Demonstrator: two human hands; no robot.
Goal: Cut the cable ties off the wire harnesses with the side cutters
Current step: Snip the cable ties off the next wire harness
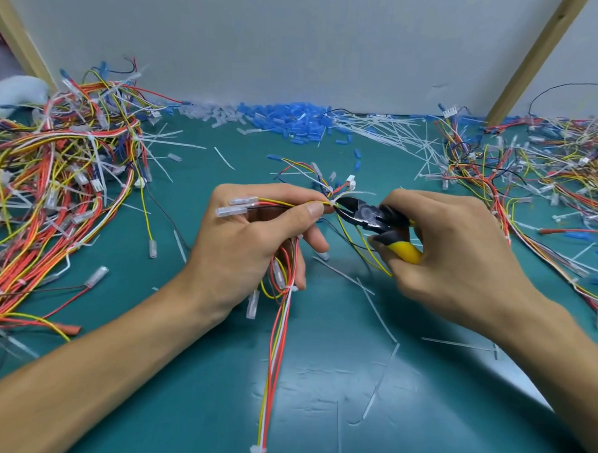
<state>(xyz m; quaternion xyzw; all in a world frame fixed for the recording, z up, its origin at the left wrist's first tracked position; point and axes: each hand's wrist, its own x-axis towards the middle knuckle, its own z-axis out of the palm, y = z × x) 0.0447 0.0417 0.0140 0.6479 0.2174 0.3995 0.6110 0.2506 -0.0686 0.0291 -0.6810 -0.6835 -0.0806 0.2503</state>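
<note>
A teal cutting mat (318, 381) covers the bench, backed by a pale wall. Over it, the left hand (255, 245) pinches a thin harness of yellow, red and white wires (279, 328) between thumb and forefinger, its tail trailing toward the viewer. The right hand (454, 253) grips the yellow-handled black side cutters (373, 219), their tips closing around a small white cable tie (333, 203) on that harness. Farther out lie cut white tie strips (379, 312), tangled wire heaps left (53, 181) and right (539, 175), and blue sleeves (288, 121) by the wall.
</note>
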